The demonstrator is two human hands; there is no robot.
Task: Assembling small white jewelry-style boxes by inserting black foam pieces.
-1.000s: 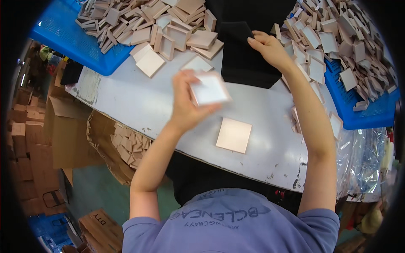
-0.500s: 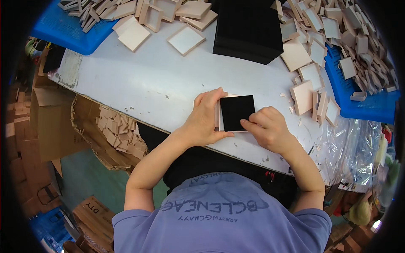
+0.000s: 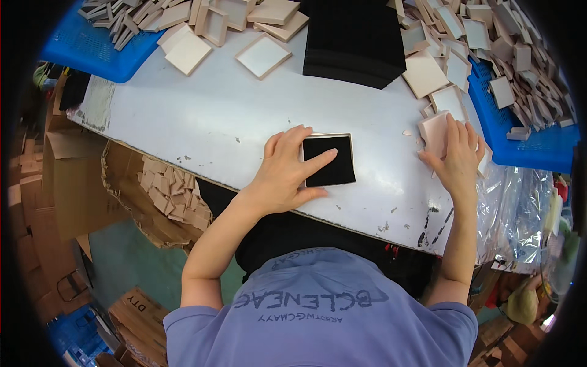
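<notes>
A shallow, pale pink box (image 3: 353, 142) lies on the table in front of me, with a black square pad (image 3: 329, 170) set down inside its rim. My left hand (image 3: 282, 171) holds the box at its left side: fingertips by the far corner, thumb along the near edge. Its index finger stretches over the pad and presses on it. To the right, my right hand (image 3: 457, 153) has thumb and fingers around another pale pink box piece (image 3: 433, 133) in the loose group there. The palm hides part of the pieces beneath.
A tall stack of black sheets (image 3: 353, 49) stands at the back. Blue baskets, one on the left (image 3: 116, 61) and one on the right (image 3: 526, 150), carry many box pieces. Clear plastic bags (image 3: 510, 211) lie at the right edge. A carton (image 3: 125, 202) with pieces stands at left.
The black pad, earlier lying askew over the box, now sits within its rim. My right hand has left the pad and moved right to the loose pieces. My left index finger now rests on the pad.
</notes>
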